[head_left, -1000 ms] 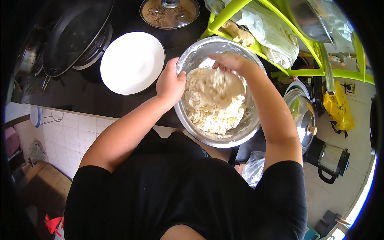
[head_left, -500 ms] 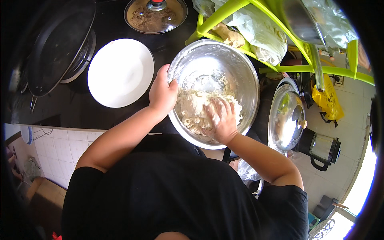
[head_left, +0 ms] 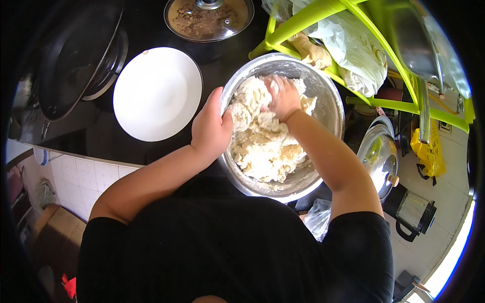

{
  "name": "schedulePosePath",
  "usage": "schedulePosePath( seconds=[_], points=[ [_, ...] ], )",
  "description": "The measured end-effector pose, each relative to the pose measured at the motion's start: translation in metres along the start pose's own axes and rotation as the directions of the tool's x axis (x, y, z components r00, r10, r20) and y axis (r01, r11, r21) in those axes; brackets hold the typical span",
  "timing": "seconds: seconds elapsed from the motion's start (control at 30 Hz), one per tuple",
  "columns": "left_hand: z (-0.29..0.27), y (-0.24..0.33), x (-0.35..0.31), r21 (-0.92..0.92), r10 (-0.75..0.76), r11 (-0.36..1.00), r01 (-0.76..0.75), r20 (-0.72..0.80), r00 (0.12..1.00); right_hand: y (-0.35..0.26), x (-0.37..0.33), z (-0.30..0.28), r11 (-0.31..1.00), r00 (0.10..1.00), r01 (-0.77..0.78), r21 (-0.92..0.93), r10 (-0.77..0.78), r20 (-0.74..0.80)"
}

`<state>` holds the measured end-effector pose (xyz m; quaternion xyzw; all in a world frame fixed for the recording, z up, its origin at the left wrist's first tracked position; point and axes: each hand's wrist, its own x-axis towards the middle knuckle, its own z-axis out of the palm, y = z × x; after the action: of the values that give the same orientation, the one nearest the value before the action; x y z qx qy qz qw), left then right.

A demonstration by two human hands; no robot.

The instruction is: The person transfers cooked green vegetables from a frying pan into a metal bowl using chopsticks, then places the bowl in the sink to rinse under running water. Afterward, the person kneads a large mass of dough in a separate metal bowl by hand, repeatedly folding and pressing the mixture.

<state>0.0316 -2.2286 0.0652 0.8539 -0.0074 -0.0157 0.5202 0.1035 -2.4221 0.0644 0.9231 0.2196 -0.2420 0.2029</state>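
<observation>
A shiny metal mixing bowl [head_left: 331, 108] holds a shaggy, pale lump of dough [head_left: 270, 156], its inner wall streaked with flour. On the left rim, my left hand [head_left: 211, 123] is closed with the thumb over the edge and the fingers outside. Deep in the bowl's far half, my right hand [head_left: 283, 98] is pressed into the dough. Its fingers curl on a chunk and are blurred and partly covered by it. Dough stretches from the near side of the bowl up its left wall.
Left of the bowl lies a white plate [head_left: 156, 96] on the black counter, beside a dark wok [head_left: 76, 55]. A glass-lidded pan [head_left: 209, 20] stands behind. A green rack [head_left: 303, 22] borders the bowl at the far right, with a steel lid [head_left: 379, 161] and a blender [head_left: 414, 212] further right.
My right hand has moved from the near right of the dough to the far side. The dough is spread and piled up differently. My left hand stays on the rim.
</observation>
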Motion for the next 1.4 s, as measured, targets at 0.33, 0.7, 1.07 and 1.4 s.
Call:
schedulePosePath(
  seconds=[0.33, 0.7, 1.07, 1.4],
  points=[
    [0.009, -0.005, 0.005, -0.004, -0.069, 0.998, 0.069, -0.043, 0.997, 0.002, -0.059, -0.042, 0.925, 0.999, 0.024, 0.379, -0.037, 0.028],
    [0.006, 0.004, 0.003, 0.052, -0.079, 0.995, 0.081, -0.034, 0.996, -0.028, -0.079, -0.013, 0.787, 0.999, 0.035, 0.617, -0.019, -0.033],
    [0.011, -0.004, -0.003, -0.007, -0.011, 1.000, 0.011, -0.051, 0.999, -0.051, -0.106, 0.040, 0.936, 0.898, 0.193, 0.293, -0.048, -0.438],
    [0.006, 0.002, -0.003, 0.000, -0.045, 0.999, 0.045, -0.048, 0.998, -0.011, 0.006, 0.041, 0.975, 0.867, 0.186, 0.122, -0.104, -0.487]
  ],
)
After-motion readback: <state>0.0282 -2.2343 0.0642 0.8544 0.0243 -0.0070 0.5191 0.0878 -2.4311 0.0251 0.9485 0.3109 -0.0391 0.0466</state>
